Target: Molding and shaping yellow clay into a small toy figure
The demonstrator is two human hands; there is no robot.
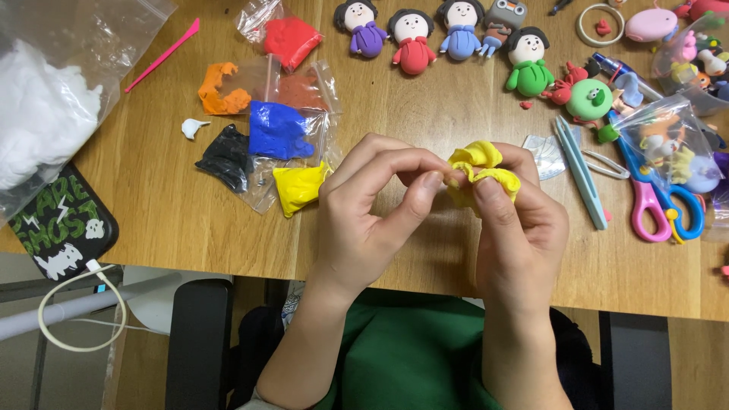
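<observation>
Pinching away at centre frame, both hands work a crumpled lump of yellow clay held just above the wooden counter; the lump is ruffled, with its longer side running roughly from upper left to lower right. The left hand has its fingers curled in, thumb and forefinger tips nipping the lump's left edge. The right hand is closed around the clay from the right, thumb pressed on its front, fingers hidden behind. Left of the hands lie clay portions in clear bags: one red, one orange, one blue, one black, one yellow. Along the top edge stand four clay dolls, purple, red, blue and green. Over on the right rest one pair of pink-and-blue scissors and one pale blue pair of tweezers. A big bag of white clay fills the upper left.
</observation>
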